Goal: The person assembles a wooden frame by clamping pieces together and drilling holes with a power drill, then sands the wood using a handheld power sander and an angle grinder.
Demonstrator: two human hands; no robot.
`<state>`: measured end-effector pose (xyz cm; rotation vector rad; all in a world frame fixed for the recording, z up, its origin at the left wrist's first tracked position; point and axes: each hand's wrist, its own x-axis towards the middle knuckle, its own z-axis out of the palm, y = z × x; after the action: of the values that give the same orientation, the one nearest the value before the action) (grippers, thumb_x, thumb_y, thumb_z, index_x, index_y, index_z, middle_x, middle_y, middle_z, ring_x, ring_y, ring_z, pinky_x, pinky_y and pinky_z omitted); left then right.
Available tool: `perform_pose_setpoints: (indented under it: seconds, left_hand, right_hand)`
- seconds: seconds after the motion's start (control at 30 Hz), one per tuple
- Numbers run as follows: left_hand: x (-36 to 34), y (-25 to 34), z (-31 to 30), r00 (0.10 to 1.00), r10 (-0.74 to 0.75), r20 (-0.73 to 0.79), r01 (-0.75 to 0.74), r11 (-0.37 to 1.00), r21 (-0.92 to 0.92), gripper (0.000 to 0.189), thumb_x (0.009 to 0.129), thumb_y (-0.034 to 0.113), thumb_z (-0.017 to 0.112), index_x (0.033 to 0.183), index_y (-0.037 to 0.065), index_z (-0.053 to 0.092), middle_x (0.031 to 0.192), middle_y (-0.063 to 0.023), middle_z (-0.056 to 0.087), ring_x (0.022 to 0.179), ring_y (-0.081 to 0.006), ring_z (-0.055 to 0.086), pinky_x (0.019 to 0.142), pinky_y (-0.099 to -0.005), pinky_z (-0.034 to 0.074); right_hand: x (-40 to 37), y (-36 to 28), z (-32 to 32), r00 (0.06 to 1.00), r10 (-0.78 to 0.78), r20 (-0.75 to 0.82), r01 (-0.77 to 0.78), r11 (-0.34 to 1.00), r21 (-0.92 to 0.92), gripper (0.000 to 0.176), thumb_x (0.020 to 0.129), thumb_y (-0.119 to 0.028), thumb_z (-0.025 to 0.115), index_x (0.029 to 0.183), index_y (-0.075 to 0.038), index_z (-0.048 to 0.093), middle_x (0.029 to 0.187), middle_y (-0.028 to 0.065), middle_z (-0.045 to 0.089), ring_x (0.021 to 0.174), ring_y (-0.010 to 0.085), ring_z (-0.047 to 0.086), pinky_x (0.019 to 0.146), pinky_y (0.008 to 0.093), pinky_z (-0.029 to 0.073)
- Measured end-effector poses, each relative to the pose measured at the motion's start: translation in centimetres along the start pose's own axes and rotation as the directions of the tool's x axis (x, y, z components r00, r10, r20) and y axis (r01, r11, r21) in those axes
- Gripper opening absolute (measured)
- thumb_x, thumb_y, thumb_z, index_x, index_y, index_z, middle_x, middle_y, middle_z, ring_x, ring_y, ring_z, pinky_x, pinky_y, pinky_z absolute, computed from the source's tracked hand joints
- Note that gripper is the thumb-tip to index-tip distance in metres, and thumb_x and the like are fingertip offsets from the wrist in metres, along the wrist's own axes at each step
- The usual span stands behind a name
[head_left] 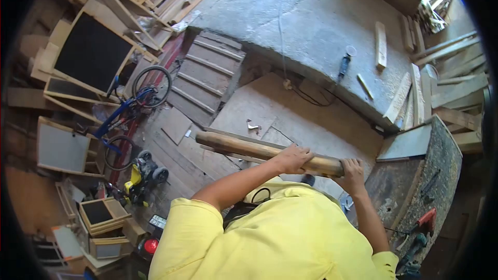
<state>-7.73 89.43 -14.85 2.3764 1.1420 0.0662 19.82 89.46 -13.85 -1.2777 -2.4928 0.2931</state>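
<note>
A long, rounded wooden post (pixel 241 145) lies across the front of my body, its brown surface streaked lighter in places. Around its middle-right part, my left hand (pixel 293 159) is closed from above. My right hand (pixel 353 175) grips the right end, fingers wrapped over it. The post's far end points left, above the plank floor. Beneath the post, a thin strip of wood shows along its lower left edge.
A slatted ramp (pixel 203 75) leads up to the raised concrete floor (pixel 244 7), where a power tool (pixel 345 62) and wood pieces lie. To the left stand a blue bicycle (pixel 122 115), a toy vehicle (pixel 140 176) and framed panels (pixel 93 51). A worn workbench (pixel 441 160) is at right.
</note>
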Motion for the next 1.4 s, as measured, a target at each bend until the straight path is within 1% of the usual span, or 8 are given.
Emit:
perform_pose_setpoints:
  seconds: [0.23, 0.4, 0.6, 0.8, 0.9, 1.1, 1.23, 1.4]
  left_hand:
    - [-20.6, -11.8, -3.4, 0.924, -0.349, -0.154, 0.371, 0.916, 0.149, 0.065, 0.067, 0.029, 0.082, 0.124, 0.008, 0.057, 0.117, -0.0123, 0.063, 0.113, -0.0292, 0.057, 0.102, -0.0454, 0.038]
    - [-30.1, -18.4, -3.7, 0.860, -0.431, -0.272, 0.417, 0.902, -0.110, 0.060, 0.064, 0.028, 0.084, 0.115, 0.008, 0.060, 0.114, -0.0117, 0.064, 0.110, -0.0304, 0.059, 0.100, -0.0416, 0.042]
    - [-29.1, -19.1, -3.4, 0.936, -0.159, -0.315, 0.161, 0.987, -0.019, 0.058, 0.064, 0.022, 0.084, 0.115, 0.008, 0.059, 0.107, -0.0132, 0.066, 0.105, -0.0337, 0.061, 0.093, -0.0439, 0.046]
    - [-28.5, -20.2, -3.9, 0.970, -0.207, -0.129, 0.194, 0.975, -0.109, 0.048, 0.066, 0.020, 0.081, 0.107, 0.010, 0.058, 0.105, -0.0138, 0.066, 0.102, -0.0358, 0.062, 0.088, -0.0446, 0.049]
    - [-28.2, -20.1, -4.3, 0.973, -0.167, -0.158, 0.158, 0.985, -0.067, 0.049, 0.065, 0.020, 0.081, 0.108, 0.010, 0.058, 0.104, -0.0137, 0.067, 0.102, -0.0354, 0.062, 0.088, -0.0446, 0.049]
    - [-24.8, -17.4, -5.6, 0.984, -0.172, -0.039, 0.176, 0.969, 0.176, 0.051, 0.067, 0.026, 0.080, 0.111, 0.010, 0.058, 0.111, -0.0115, 0.066, 0.110, -0.0316, 0.059, 0.093, -0.0454, 0.041]
    - [-20.0, -15.0, -3.3, 0.992, -0.125, 0.029, 0.126, 0.990, -0.056, 0.049, 0.068, 0.029, 0.080, 0.106, 0.008, 0.056, 0.106, -0.0157, 0.066, 0.103, -0.0359, 0.061, 0.087, -0.0469, 0.046]
    - [-14.9, -8.2, -2.4, 0.993, -0.090, 0.080, 0.096, 0.993, -0.067, 0.045, 0.072, 0.030, 0.075, 0.103, 0.006, 0.054, 0.097, -0.0198, 0.067, 0.093, -0.0379, 0.064, 0.080, -0.0473, 0.050]
  right_hand:
    - [-1.4, -2.4, 0.2, 0.994, 0.088, 0.062, -0.081, 0.991, -0.103, 0.057, 0.059, -0.031, 0.087, 0.104, -0.007, 0.061, 0.101, 0.0101, 0.066, 0.098, 0.0305, 0.059, 0.090, 0.0433, 0.042]
    - [-1.2, -4.1, 0.1, 0.960, 0.225, 0.168, -0.215, 0.974, -0.074, 0.057, 0.057, -0.026, 0.088, 0.104, -0.008, 0.061, 0.104, 0.0107, 0.064, 0.102, 0.0319, 0.058, 0.090, 0.0427, 0.042]
    - [-1.4, -4.7, 0.3, 0.934, 0.261, 0.244, -0.228, 0.961, -0.158, 0.056, 0.056, -0.023, 0.086, 0.106, -0.011, 0.061, 0.103, 0.0094, 0.064, 0.102, 0.0322, 0.058, 0.089, 0.0426, 0.043]
    - [-1.7, -4.6, 0.6, 0.892, 0.351, 0.285, -0.301, 0.931, -0.206, 0.056, 0.057, -0.024, 0.085, 0.107, -0.013, 0.062, 0.109, 0.0089, 0.063, 0.110, 0.0306, 0.055, 0.099, 0.0427, 0.039]
    - [-2.1, -4.8, 0.8, 0.906, 0.336, 0.259, -0.272, 0.928, -0.252, 0.060, 0.058, -0.026, 0.087, 0.110, -0.012, 0.061, 0.114, 0.0083, 0.062, 0.115, 0.0305, 0.053, 0.101, 0.0456, 0.037]
    - [-2.7, -6.8, 3.0, 0.903, 0.424, -0.070, -0.409, 0.796, -0.445, 0.060, 0.060, -0.026, 0.085, 0.113, -0.014, 0.060, 0.123, 0.0072, 0.057, 0.125, 0.0303, 0.047, 0.111, 0.0530, 0.026]
    - [-2.7, -8.1, 3.5, 0.878, 0.474, -0.064, -0.456, 0.791, -0.407, 0.058, 0.062, -0.027, 0.084, 0.114, -0.014, 0.061, 0.123, 0.0088, 0.057, 0.126, 0.0318, 0.046, 0.112, 0.0563, 0.023]
    - [-3.4, -8.4, 3.9, 0.865, 0.501, 0.021, -0.468, 0.821, -0.327, 0.052, 0.062, -0.032, 0.083, 0.108, -0.014, 0.064, 0.113, 0.0110, 0.062, 0.119, 0.0325, 0.051, 0.113, 0.0557, 0.022]
